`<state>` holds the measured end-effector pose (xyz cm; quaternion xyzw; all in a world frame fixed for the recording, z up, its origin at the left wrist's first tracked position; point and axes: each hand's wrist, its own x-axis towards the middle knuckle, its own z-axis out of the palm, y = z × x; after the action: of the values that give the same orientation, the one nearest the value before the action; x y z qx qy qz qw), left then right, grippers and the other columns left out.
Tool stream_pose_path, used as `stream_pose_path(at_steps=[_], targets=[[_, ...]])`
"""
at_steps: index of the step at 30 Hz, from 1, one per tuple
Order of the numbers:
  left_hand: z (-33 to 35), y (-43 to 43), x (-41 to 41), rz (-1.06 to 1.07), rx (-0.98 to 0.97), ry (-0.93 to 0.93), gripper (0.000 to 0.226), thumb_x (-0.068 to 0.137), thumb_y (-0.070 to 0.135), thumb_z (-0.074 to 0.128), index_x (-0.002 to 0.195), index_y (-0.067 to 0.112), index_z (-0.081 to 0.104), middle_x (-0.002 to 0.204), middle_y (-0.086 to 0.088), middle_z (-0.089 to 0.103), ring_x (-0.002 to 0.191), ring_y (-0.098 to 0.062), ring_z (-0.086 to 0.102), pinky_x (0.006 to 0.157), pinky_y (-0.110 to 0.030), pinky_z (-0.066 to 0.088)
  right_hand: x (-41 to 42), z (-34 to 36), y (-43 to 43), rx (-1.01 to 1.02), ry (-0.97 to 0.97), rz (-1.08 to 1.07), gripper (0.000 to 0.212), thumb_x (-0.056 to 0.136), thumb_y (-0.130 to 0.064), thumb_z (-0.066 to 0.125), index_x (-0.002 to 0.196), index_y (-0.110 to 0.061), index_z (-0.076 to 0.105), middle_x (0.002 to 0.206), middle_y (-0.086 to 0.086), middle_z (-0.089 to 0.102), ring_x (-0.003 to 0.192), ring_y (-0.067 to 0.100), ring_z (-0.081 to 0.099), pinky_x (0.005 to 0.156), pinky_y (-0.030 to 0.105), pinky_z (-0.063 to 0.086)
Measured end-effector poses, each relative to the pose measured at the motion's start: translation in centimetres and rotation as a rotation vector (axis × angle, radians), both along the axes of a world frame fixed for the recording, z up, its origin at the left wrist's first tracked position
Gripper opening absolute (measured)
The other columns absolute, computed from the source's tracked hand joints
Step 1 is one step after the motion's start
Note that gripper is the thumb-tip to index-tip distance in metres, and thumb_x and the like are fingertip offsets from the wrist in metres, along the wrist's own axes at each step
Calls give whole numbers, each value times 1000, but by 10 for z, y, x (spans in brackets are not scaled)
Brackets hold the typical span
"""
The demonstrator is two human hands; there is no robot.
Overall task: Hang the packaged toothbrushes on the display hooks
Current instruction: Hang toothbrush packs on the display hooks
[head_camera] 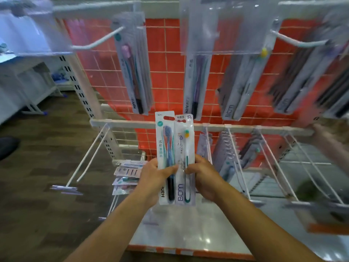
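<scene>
Our left hand grips the Hane pack, our right hand the BDM pack, both upright above our fingers. We should part them, then thread one hang-hole squarely onto the empty hook left of our fingers.

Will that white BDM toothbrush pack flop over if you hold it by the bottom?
Probably not: the BDM toothbrush pack stands straight above the right hand pinching its lower half, like the Hane toothbrush pack in the left hand, so the card seems fairly stiff. Thin and flat, it is likely light. Its glossy front may be slippery.
</scene>
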<state>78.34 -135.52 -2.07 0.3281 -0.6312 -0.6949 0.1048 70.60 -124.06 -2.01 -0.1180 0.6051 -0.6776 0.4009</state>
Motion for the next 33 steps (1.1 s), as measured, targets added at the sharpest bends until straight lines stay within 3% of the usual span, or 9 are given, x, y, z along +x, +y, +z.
stream_pose_path(at_steps=[4, 7, 16, 21, 23, 30, 33], targets=[[7, 27, -15, -5, 17, 14, 26, 84, 4, 71, 108, 14, 68, 97, -5, 75, 91, -24, 71, 81, -39, 59, -14, 7, 25, 18, 30, -39, 53, 79, 17, 42, 114, -17, 63, 105, 7, 73, 98, 26, 70, 83, 42, 58], [8, 44, -26, 4, 21, 25, 23, 83, 5, 72, 102, 16, 68, 96, -5, 75, 90, -25, 71, 81, -42, 59, -25, 14, 43, 22, 46, -69, 53, 79, 18, 40, 109, -19, 64, 105, 7, 73, 99, 26, 69, 82, 41, 58], [21, 84, -44, 16, 11, 51, 13, 90, 17, 68, 100, 24, 65, 95, 2, 73, 87, -18, 70, 71, -34, 60, -46, 21, 81, 44, 72, -88, 49, 82, 15, 46, 121, -12, 60, 113, 11, 70, 105, 30, 66, 92, 50, 54], [24, 97, -50, 10, 85, 60, 16, 93, 17, 62, 109, 18, 66, 101, -1, 74, 93, -21, 70, 76, -39, 60, -54, 21, 99, 18, 61, -92, 48, 85, 14, 48, 115, -19, 63, 111, 6, 72, 104, 26, 68, 89, 45, 55], [24, 102, -52, 6, 132, 69, 20, 95, 17, 60, 114, 16, 66, 104, -3, 74, 96, -24, 71, 79, -43, 60, -57, 22, 106, 6, 58, -87, 46, 85, 14, 50, 116, -16, 64, 110, 7, 72, 102, 26, 69, 87, 43, 56], [26, 127, -60, 23, 245, 102, 21, 100, 20, 49, 110, 17, 66, 102, -9, 74, 90, -27, 72, 68, -39, 58, -67, 19, 133, -35, 16, -130, 41, 85, 15, 48, 114, -10, 64, 109, 11, 71, 104, 30, 67, 89, 46, 55], [26, 137, -64, 15, 287, 122, 22, 102, 21, 46, 109, 17, 66, 103, -10, 74, 92, -28, 72, 75, -43, 58, -72, 17, 145, -68, -14, -147, 42, 85, 17, 46, 118, -5, 62, 114, 17, 69, 106, 34, 66, 89, 48, 54]])
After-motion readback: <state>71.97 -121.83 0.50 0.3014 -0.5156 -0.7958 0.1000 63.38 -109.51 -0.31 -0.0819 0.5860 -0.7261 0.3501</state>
